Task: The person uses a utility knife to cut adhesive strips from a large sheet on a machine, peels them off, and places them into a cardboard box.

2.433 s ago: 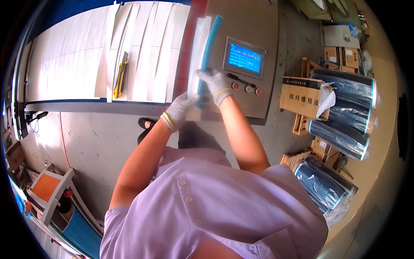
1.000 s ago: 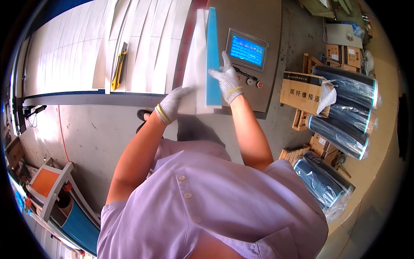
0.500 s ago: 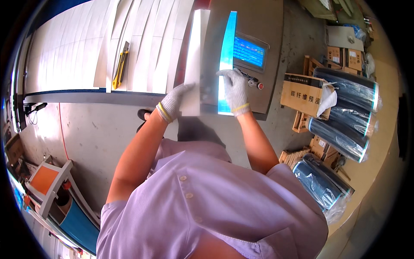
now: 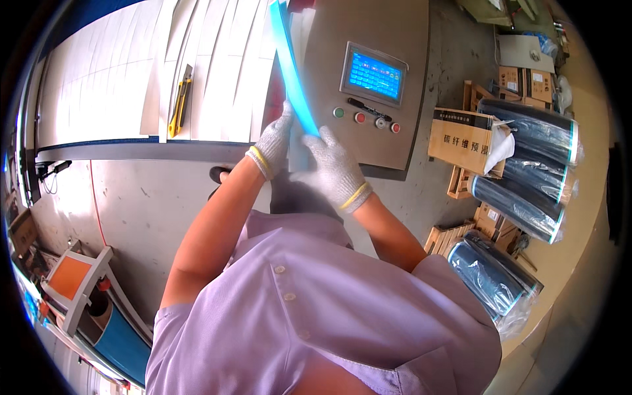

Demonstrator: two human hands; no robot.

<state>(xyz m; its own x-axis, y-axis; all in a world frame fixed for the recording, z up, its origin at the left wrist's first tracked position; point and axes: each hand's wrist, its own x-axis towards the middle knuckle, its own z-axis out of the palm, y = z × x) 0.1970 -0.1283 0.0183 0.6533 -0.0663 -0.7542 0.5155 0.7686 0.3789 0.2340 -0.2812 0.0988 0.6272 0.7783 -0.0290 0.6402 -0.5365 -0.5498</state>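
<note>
1. Your left hand [image 4: 275, 141], in a white knit glove, pinches the low end of a thin blue sheet [image 4: 289, 66]. The fingers are pressed together on its left side.
2. Your right hand [image 4: 336, 170], gloved too, grips the same low end from the right. The thumb is tight on the sheet.
3. The blue sheet stands up on its edge and runs away from you toward the far edge of the bench [image 4: 105, 79]. You hold it at one end with both hands, likely so the floppy strip stays straight and does not fold.
4. There may be a clear film with the blue sheet, but the view is too blurry to be sure.
5. Pale long sheets lie flat on the bench, side by side. A yellow knife [image 4: 179, 100] lies on them near the front edge, within easy reach of your left hand.
6. To your right is a grey control box [image 4: 368, 131] with a blue screen [image 4: 374, 74] and round buttons.
7. On the floor at the right lie dark rolls [image 4: 526, 135] and brown boxes [image 4: 461, 139].
</note>
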